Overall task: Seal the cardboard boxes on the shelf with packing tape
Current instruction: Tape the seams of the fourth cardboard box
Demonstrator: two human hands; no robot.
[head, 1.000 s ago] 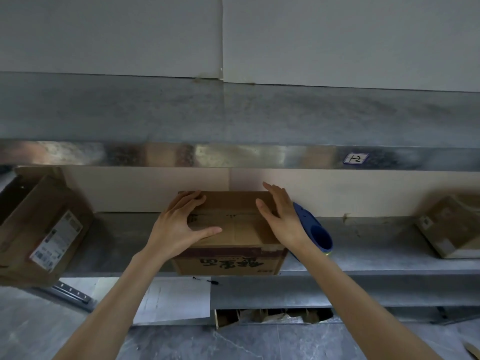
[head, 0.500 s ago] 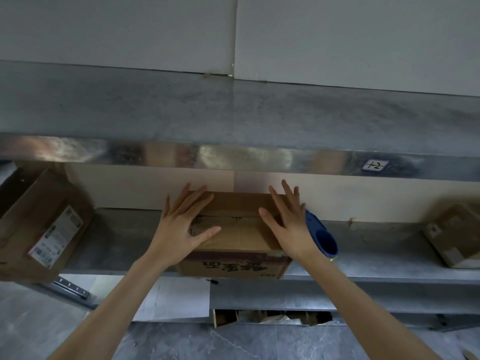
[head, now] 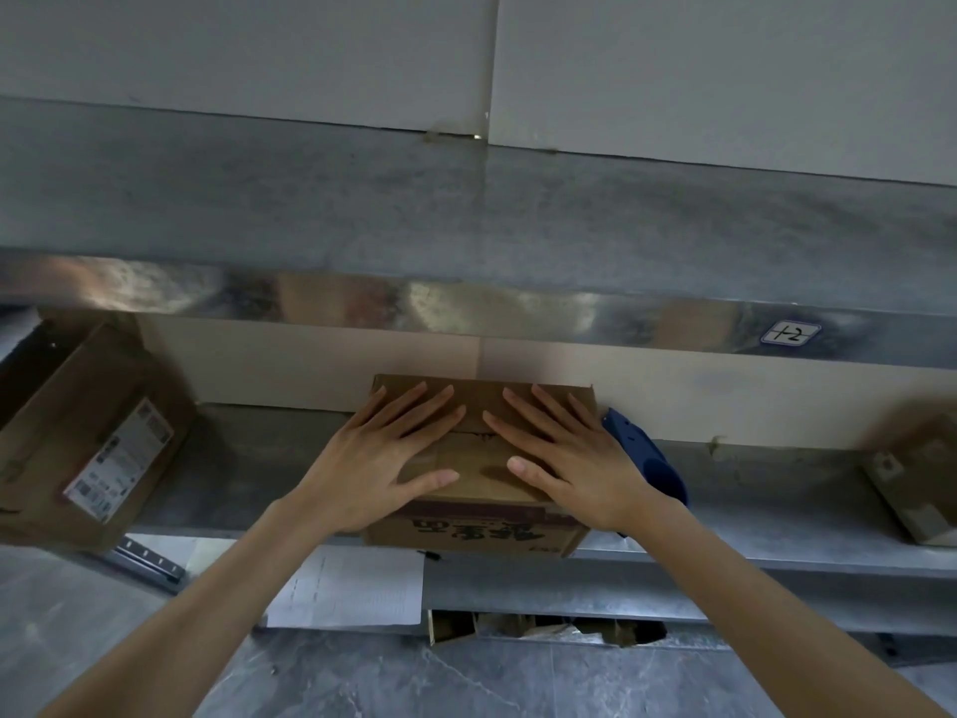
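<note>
A brown cardboard box [head: 476, 531] with red print on its front stands at the front edge of the metal shelf [head: 751, 531]. My left hand [head: 380, 458] lies flat on the left top flap, fingers spread. My right hand [head: 567, 453] lies flat on the right top flap in the same way. The seam between the flaps shows between my two hands. A blue tape dispenser [head: 647, 458] lies on the shelf just right of the box, partly behind my right wrist.
A second cardboard box [head: 88, 443] with a white label leans at the far left of the shelf. A third box [head: 916, 474] sits at the far right. The upper shelf's metal lip [head: 466, 308] hangs above. White paper [head: 352, 588] lies below.
Both hands have slid inward from the box's sides onto its top and flattened, fingers spread, pressing the flaps down. The view has shifted slightly.
</note>
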